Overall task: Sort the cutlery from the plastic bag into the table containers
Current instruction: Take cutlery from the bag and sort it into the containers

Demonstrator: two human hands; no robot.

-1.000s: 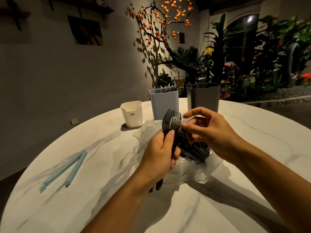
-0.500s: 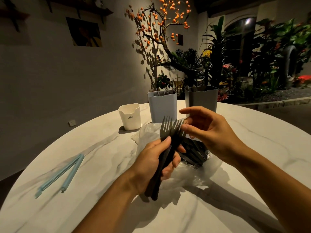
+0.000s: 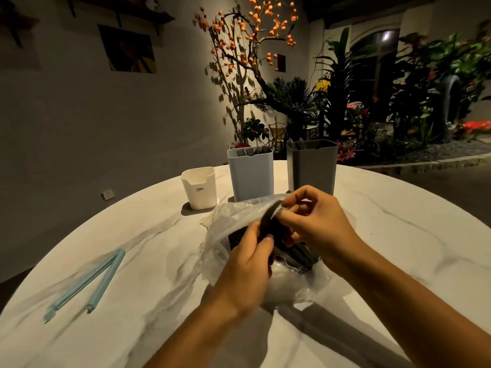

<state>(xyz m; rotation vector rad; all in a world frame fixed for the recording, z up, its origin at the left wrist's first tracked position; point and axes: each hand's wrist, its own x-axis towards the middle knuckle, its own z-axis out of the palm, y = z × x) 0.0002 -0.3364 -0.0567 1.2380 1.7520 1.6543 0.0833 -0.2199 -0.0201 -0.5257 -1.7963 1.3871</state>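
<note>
While both hands grip dark blurred cutlery [image 3: 269, 221] over the clear plastic bag [image 3: 220, 235], left hand [image 3: 249, 266] at 7 o'clock, right hand [image 3: 316, 224] at 3, the pale blue rectangular container [image 3: 251, 176] at 12 holds dark cutlery; the grey rectangular container [image 3: 312, 166] likewise; the contents of the small white cup [image 3: 199, 188] are unseen.

There was one view only, from a camera worn on the person's head, wide-angled and bent at the edges. It looked forward and down across the round counter [image 3: 138, 261] — both forearms came in from the bottom edge, and the left hand [image 3: 248, 266] and right hand [image 3: 318, 224] sat close beneath the lens, near mid-frame. The far wall and plants filled the upper half.
</note>
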